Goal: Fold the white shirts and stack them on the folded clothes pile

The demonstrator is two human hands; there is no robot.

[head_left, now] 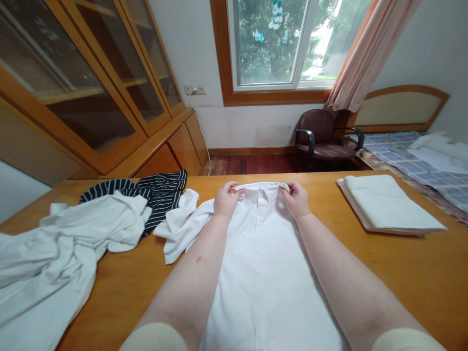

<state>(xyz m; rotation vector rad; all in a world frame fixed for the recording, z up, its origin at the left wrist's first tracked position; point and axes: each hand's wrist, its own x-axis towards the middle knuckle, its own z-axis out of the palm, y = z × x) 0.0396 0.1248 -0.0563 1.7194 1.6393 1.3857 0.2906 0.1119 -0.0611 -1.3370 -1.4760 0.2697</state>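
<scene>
The white shirt [263, 263] lies front-up on the table [395, 282], seemingly straightened but not yet folded, its collar [261, 185] pinched by the left hand [225, 200] and right hand [297, 199], the folded white stack [391, 202] apparently finished and 2 items, crumpled white cloth [73, 248] and striped garment [163, 190], remaining loose.

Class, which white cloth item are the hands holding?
The middle shirt, its collar pinched by left hand and right hand; the crumpled cloth at left and folded stack at right lie untouched.
</scene>
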